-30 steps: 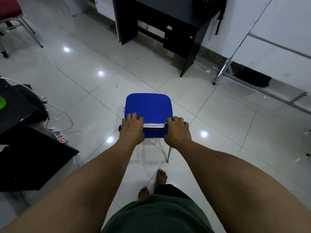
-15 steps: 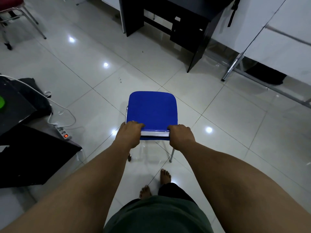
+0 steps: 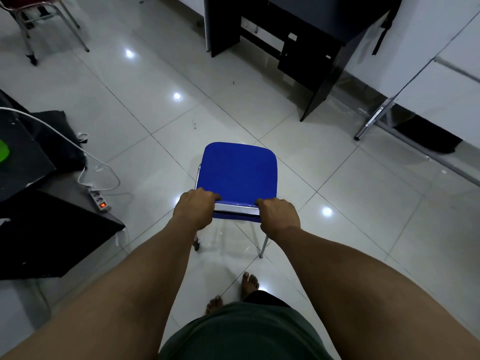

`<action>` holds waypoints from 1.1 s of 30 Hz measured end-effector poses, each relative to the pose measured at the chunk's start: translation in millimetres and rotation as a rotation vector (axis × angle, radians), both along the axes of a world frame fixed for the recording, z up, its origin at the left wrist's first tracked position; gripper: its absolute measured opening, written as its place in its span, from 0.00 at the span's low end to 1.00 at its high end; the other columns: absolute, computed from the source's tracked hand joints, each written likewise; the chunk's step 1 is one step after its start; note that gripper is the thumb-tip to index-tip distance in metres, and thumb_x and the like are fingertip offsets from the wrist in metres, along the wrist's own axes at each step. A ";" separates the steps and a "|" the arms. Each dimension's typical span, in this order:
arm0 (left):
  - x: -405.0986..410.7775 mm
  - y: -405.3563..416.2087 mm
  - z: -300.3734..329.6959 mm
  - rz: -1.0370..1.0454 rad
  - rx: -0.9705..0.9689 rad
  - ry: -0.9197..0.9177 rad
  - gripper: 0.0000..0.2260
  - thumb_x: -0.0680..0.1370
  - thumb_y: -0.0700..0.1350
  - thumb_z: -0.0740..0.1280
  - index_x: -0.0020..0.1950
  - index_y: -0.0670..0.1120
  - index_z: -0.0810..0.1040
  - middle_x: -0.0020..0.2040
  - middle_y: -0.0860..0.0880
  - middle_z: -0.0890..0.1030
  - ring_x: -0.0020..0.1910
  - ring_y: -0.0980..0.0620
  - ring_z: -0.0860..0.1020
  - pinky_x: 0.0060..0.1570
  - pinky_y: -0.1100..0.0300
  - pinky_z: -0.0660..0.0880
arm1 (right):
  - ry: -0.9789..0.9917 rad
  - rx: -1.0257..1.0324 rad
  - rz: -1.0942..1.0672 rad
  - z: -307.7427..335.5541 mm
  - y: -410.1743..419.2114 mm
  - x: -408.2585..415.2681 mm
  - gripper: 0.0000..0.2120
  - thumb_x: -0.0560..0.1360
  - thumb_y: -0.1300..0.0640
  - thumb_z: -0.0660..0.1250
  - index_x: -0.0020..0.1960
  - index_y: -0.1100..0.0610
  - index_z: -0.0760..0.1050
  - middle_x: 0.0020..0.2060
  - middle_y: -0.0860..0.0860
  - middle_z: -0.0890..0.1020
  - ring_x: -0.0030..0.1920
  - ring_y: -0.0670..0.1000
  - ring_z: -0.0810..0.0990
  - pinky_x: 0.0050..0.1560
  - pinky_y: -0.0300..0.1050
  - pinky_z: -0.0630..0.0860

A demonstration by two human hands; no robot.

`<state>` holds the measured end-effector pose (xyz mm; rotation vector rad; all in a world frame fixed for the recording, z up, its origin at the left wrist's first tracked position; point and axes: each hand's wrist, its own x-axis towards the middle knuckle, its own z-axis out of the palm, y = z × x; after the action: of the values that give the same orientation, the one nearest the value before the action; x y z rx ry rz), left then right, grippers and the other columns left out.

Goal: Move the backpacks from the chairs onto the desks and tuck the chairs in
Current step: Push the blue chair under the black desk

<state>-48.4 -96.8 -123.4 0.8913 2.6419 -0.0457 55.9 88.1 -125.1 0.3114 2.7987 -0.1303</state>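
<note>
Closer now than a second ago: blue chair (image 3: 237,175) and black desk (image 3: 298,35) both sit nearer the viewer, fingers curled tighter than before.

Step in hand looks like tucking the chair in, no backpack on the seat. Left hand (image 3: 195,209) and right hand (image 3: 279,216) are each wrapped around the backrest top, one per corner, fingers folded over the blue padding, a chrome strip showing between them. Chair stands on open glossy white tiles, well apart from the desk, which is ahead and slightly right. Seat is a rounded square of matte blue fabric on thin shiny metal legs; the desk is flat dark laminate panels. A dark strap (image 3: 384,29) hangs off the desk's right edge, possibly a backpack already up there. Next move probably needs a push forward, angled right, to line the seat up with the desk's opening.
</note>
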 end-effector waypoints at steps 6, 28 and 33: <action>8.3 25.2 -4.8 0.042 0.032 -0.006 0.22 0.73 0.40 0.70 0.66 0.56 0.76 0.53 0.48 0.81 0.50 0.45 0.80 0.52 0.54 0.78 | -0.008 0.030 0.032 -3.3 30.4 -4.4 0.18 0.73 0.62 0.68 0.61 0.51 0.75 0.47 0.51 0.83 0.45 0.56 0.81 0.48 0.48 0.78; -32.8 62.5 -13.0 0.167 0.041 0.039 0.22 0.77 0.41 0.69 0.69 0.55 0.75 0.58 0.47 0.81 0.53 0.45 0.80 0.55 0.55 0.77 | 0.009 0.014 0.126 -7.2 72.5 -64.9 0.18 0.73 0.62 0.69 0.62 0.50 0.76 0.45 0.50 0.83 0.42 0.55 0.82 0.48 0.49 0.80; -59.5 68.7 -10.8 0.168 0.036 0.058 0.21 0.75 0.39 0.69 0.66 0.56 0.76 0.54 0.48 0.82 0.50 0.45 0.81 0.50 0.56 0.77 | 0.023 0.019 0.133 -7.0 79.2 -95.4 0.18 0.73 0.62 0.69 0.61 0.49 0.76 0.44 0.50 0.83 0.42 0.54 0.81 0.48 0.48 0.80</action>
<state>-107.9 -28.1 -134.2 0.6852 2.7699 0.0186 -39.5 167.3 -132.1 0.1278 2.8341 -0.0763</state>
